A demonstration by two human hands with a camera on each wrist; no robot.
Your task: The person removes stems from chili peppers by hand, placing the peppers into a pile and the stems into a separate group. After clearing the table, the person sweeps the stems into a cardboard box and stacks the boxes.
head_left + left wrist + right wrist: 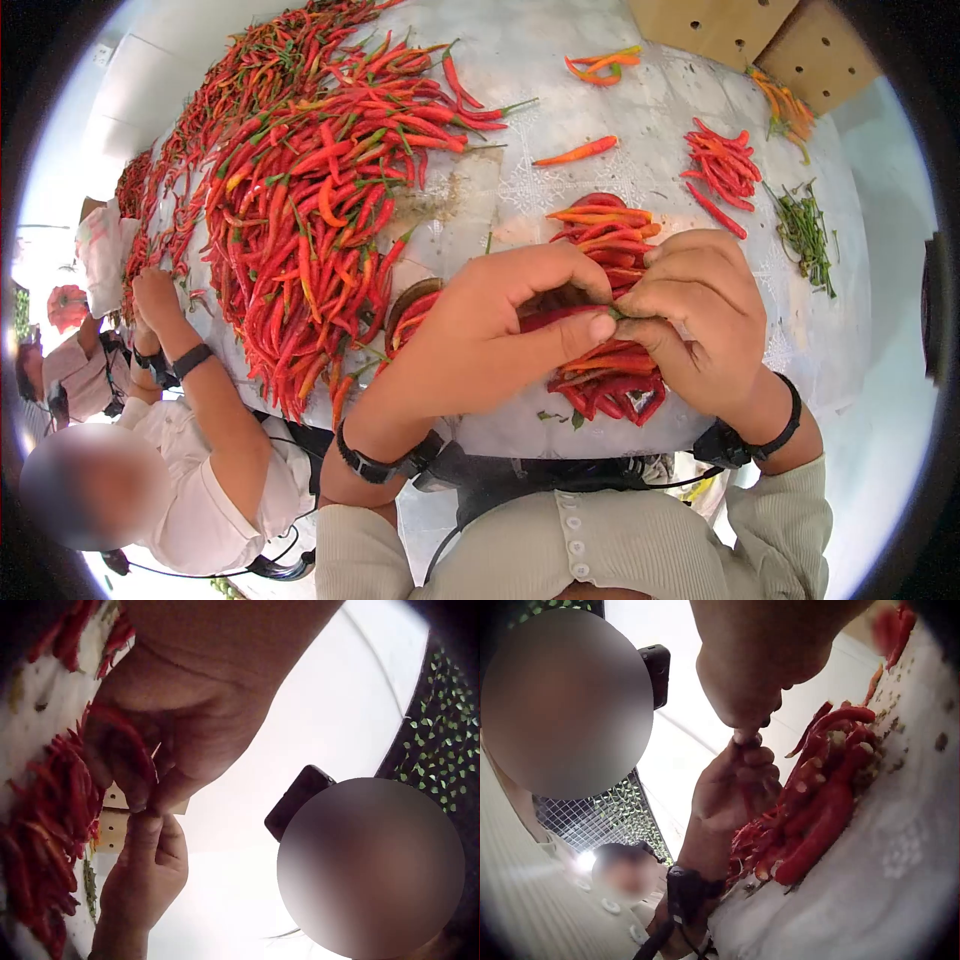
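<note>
In the head view my left hand (490, 335) holds a red chili pepper (555, 318), its stem end between thumb and forefinger. The same chili (127, 735) curves across the fingers in the left wrist view. My right hand (700, 320) meets the left at that end, thumb and forefinger pinching the green stem (617, 313). Directly below both hands lies a pile of red and orange chilies (605, 220), partly hidden by them. Cut, pale stem ends show on this pile (825, 772) in the right wrist view.
A large heap of stemmed chilies (310, 210) covers the table's left. A small red pile (722, 165), green stems (806, 235), a single orange chili (577, 151) and perforated boxes (715, 28) lie beyond. Another person's arm (215, 385) reaches in at left.
</note>
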